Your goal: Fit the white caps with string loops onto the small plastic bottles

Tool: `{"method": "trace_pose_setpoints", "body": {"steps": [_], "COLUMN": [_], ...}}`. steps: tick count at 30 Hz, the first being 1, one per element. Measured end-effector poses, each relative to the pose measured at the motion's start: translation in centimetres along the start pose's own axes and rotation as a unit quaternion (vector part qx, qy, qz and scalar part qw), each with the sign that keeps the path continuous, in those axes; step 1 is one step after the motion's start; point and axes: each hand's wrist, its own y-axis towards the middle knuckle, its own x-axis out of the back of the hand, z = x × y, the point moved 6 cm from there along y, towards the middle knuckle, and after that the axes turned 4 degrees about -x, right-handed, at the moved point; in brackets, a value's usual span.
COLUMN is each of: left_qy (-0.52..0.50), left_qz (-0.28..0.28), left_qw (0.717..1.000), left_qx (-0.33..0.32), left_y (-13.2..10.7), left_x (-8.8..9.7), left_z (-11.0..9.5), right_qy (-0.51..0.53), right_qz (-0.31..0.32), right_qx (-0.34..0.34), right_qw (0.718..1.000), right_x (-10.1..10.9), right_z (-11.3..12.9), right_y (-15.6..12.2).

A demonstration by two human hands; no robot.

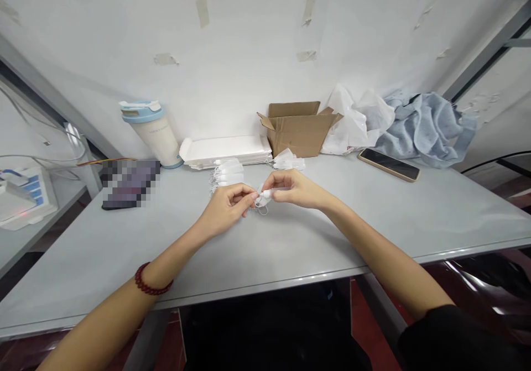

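Observation:
My left hand and my right hand meet above the middle of the grey table. Both pinch one small white tag with a thin string loop between fingertips. A row of similar white tags lies just behind my hands. A smaller pile of white tags rests in front of the cardboard box. A red bead bracelet sits on my left wrist.
An open cardboard box, a stack of white flat sheets and a blue-lidded tumbler stand along the wall. A phone, white plastic bag and blue cloth lie at the right. A dark object lies at the left.

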Motion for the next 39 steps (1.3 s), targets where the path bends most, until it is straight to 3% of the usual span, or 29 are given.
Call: {"method": "trace_pose_setpoints", "body": {"steps": [12, 39], "left_qy": [-0.011, -0.033], "left_qz": [-0.095, -0.063], "left_qw": [0.995, 0.996], "left_qx": [0.023, 0.052], "left_y": [-0.2, 0.0], "left_x": [1.6, 1.2], "left_z": [0.1, 0.5], "right_qy": [-0.008, -0.093], "right_qz": [-0.048, -0.071], "right_qx": [-0.024, 0.007], "right_qw": [0.999, 0.993], "right_x": [0.9, 0.8], "right_z": [0.1, 0.4], "right_y": [0.0, -0.2]}}
